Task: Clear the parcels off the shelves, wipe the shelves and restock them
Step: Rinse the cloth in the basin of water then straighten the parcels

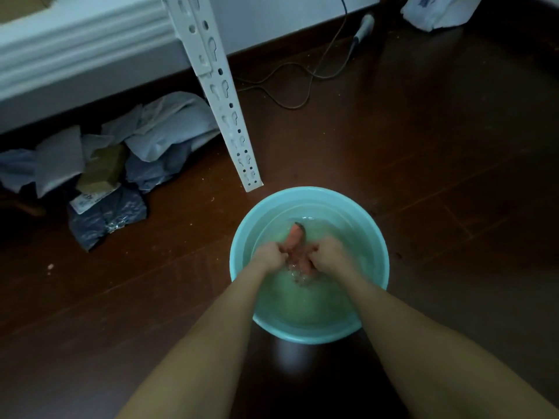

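Both hands, left (270, 256) and right (329, 254), grip an orange cloth (298, 241) in a round turquoise plastic basin (242, 237) of water; grey parcels (169, 125) at ten o'clock.

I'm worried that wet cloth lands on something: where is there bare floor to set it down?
The widest bare floor lies right of the basin, reaching up to the cable and white bag. Another patch lies left of the basin, nearer than the parcels. It is crowded under the shelf, where parcels pile beside the upright post.
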Demonstrator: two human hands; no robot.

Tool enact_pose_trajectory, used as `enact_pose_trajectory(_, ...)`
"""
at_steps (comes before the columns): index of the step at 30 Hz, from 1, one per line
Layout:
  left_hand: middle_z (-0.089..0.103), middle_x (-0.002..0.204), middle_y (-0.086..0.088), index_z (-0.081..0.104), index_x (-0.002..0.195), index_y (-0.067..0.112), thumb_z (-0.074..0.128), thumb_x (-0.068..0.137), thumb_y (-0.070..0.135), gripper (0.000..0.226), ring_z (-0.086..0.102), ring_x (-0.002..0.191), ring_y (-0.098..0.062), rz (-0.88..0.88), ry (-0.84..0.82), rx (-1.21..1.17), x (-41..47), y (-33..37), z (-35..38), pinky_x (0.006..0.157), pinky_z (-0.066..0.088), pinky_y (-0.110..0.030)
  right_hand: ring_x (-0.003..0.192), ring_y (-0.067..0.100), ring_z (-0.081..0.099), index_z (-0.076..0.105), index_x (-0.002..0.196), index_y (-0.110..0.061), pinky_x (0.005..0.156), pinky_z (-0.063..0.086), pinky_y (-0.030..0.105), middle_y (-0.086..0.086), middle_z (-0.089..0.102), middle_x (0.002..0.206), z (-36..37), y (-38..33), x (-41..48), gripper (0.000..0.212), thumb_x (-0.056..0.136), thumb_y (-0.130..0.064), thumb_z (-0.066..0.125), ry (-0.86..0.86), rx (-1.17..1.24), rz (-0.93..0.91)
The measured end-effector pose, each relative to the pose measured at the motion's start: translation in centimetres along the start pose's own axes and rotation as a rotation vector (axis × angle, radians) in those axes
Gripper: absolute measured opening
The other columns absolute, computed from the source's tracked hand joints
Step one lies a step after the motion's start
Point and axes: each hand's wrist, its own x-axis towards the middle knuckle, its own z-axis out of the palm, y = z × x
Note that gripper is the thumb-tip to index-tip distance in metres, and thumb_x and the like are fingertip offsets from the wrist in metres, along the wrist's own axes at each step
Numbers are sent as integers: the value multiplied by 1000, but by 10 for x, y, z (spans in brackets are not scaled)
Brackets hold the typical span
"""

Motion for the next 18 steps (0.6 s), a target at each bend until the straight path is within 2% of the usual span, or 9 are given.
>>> enact_pose_trajectory(1,62,121,-19,58,125,7,45,99,22,33,59,110,-35,-48,25,-187,-2,2,-2,88,49,-39,86,25,61,71,79,-10,61,42,25,15,64,85,-2,-8,1,20,90,-9,54,-37,228,-22)
enact_pose_trajectory(4,61,119,-19,56,120,9,31,102,43,46,61,105,-38,-229,80,-657,-11,11,-11,82,53,-47,81,24,57,66,84,-9,63,47,27,13,61,83,-9,-32,-2,17,89,0,52,-71,851,53)
enact_pose_trajectory(6,66,104,-17,62,106,10,30,99,54,54,66,91,-34,-309,42,-885,-14,14,-20,75,57,-47,79,25,59,62,85,-10,64,50,29,13,62,83,-13,-39,-1,15,92,-6,50,-107,1031,140)
enact_pose_trajectory(8,64,87,-14,60,90,9,41,100,45,42,65,75,-27,-281,3,-1068,-19,22,-27,58,59,-37,70,24,58,62,77,-13,61,49,30,9,62,76,-16,-43,3,18,93,-13,53,-87,1102,239)
enact_pose_trajectory(11,58,77,-10,55,76,10,52,98,15,22,58,67,-20,-144,162,-1060,-19,37,-26,50,55,-28,47,20,50,52,68,-12,42,40,21,10,52,60,-22,-42,0,27,95,-16,53,-105,1133,338)
enact_pose_trajectory(12,58,78,-9,53,74,11,52,97,13,23,59,71,-21,-118,232,-1044,-17,41,-25,59,56,-31,46,21,52,51,69,-10,42,39,20,12,53,60,-23,-40,-4,30,97,-20,50,-125,1107,349)
enact_pose_trajectory(15,64,93,-13,59,87,9,50,98,18,17,62,94,-28,-61,302,-1008,-14,46,-26,91,52,-42,77,27,63,60,88,-11,58,48,32,15,64,89,-25,-34,-13,45,102,-45,34,-219,1122,371)
enact_pose_trajectory(16,65,102,-15,59,97,7,49,99,21,17,62,101,-30,-18,319,-890,-18,46,-28,95,50,-42,79,27,64,62,94,-12,59,50,33,14,66,93,-24,-35,-15,55,100,-57,30,-281,1146,384)
enact_pose_trajectory(18,61,114,-14,54,114,7,43,100,29,29,58,107,-30,116,364,-444,-23,42,-28,94,47,-39,65,21,60,62,91,-15,54,46,24,8,65,80,-24,-39,-16,65,94,-69,25,-331,1172,376)
